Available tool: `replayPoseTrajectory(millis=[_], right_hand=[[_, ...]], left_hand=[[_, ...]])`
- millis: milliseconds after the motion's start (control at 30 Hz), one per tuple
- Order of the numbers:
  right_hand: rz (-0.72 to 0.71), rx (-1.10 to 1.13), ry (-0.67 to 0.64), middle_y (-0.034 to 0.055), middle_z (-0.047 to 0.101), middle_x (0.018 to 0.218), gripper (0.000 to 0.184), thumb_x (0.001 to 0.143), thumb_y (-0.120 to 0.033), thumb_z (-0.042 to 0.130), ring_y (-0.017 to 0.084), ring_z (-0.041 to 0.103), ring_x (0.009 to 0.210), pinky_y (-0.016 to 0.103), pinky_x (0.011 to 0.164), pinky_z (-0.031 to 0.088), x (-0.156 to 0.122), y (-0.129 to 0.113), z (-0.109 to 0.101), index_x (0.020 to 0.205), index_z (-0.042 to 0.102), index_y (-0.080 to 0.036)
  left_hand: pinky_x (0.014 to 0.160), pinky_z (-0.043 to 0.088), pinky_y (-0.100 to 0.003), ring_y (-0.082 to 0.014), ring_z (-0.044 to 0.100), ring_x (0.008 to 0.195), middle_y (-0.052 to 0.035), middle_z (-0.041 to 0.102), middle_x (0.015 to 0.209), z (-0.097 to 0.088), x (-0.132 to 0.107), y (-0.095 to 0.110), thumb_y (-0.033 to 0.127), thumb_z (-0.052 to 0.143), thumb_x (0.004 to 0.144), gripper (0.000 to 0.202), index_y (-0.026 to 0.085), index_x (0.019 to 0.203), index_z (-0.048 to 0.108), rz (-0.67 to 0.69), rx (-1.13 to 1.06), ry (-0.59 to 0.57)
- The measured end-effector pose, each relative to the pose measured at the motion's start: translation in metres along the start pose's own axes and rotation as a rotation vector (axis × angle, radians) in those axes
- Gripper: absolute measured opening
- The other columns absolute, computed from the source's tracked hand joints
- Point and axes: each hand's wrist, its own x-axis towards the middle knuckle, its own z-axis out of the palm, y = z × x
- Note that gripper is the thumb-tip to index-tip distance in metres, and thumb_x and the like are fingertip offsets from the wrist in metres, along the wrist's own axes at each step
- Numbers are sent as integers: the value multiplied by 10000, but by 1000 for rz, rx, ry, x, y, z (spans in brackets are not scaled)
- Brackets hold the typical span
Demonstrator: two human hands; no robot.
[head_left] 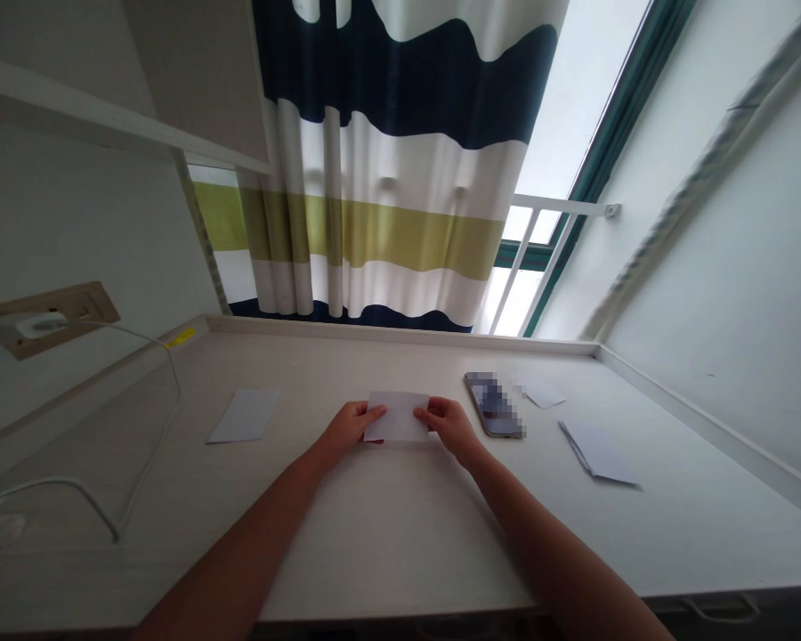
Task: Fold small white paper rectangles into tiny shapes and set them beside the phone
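Note:
Between my two hands is a small white sheet of paper (398,420), held slightly above the desk. My left hand (352,427) pinches its left edge, thumb on top and fingers beneath. On the opposite edge, my right hand (451,425) grips it the same way. A phone (494,405) lies just right of my right hand. To the left of my hands rests a flat white sheet (244,416). Farther right are a folded-looking stack of white paper (601,452) and a smaller white piece (544,393) partly behind the phone.
The pale desk (374,534) has a raised rim (400,335) along its back. A white cable (173,392) runs from a wall socket panel (73,312) down across the left side. Behind hangs a striped curtain (400,169) beside a window with a white railing (561,206).

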Motion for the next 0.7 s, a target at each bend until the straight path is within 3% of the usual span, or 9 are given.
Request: replayPoseTrajectory(millis=[333,567,700], right_hand=[[75,137,17,21,657,677,291,537,-382,713,143,588,603,255,563,458,-7,3,4,700,616,-161],[111,128,-1,8,646,600,284,542,-342,725,124,573,530,235,505,442,-10,-1,1,725,620,-151],[111,160,-20,11,655,670,309,548,-326,723,139,604,603,246,531,477,-13,-6,3,781,606,-161]], left_hand=[[455,411,-224,-117,512,476,-5,579,534,-1,-2,-5,445,659,585,345,105,605,610,44,65,64],[507,492,-276,-133,534,514,-4,584,564,2,-5,-3,475,654,587,368,120,671,615,16,-15,51],[548,518,-304,-145,560,554,-15,611,607,3,-5,-4,456,666,589,362,117,707,620,4,-84,56]])
